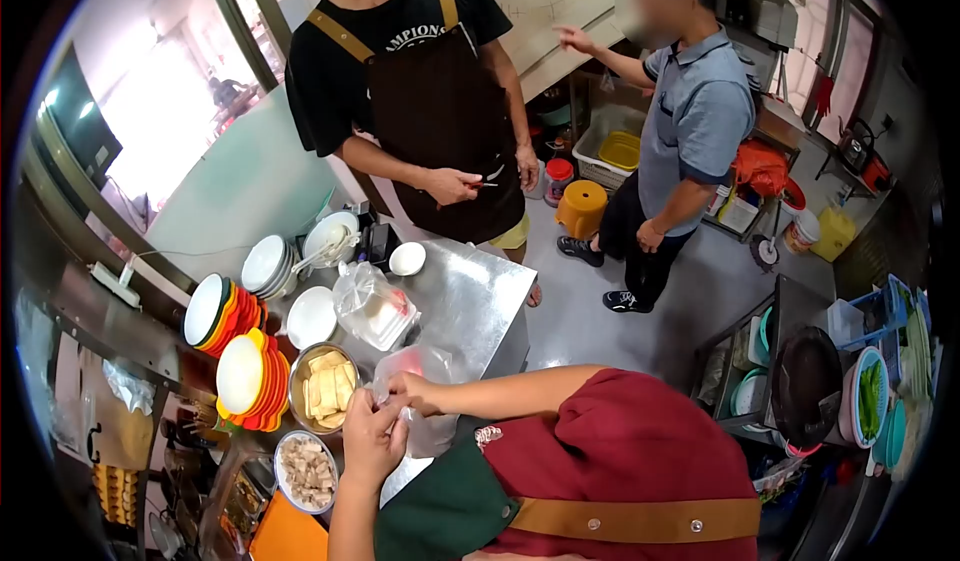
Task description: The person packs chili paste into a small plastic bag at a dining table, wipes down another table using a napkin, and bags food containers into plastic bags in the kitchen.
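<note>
My left hand point(370, 442) and my right hand point(413, 393) meet at the front of the steel table. Both have their fingers pinched on the top of a clear plastic bag point(430, 435), which has a reddish patch on its far side; its contents are hard to make out. Just beyond my left hand stands a metal bowl of pale yellow strips point(327, 389). Closer to me is a bowl of chopped, pale brown pieces point(306, 472). Another clear bag point(376, 306), with a white box inside, rests farther along the table.
Stacks of orange-edged bowls point(243, 373) and white bowls point(266, 266) line the left side. A small white bowl point(407, 259) sits on the steel table point(470, 286). Across it stands a person in a brown apron point(430, 111); another person in a blue shirt point(695, 111) is near a yellow stool point(582, 208).
</note>
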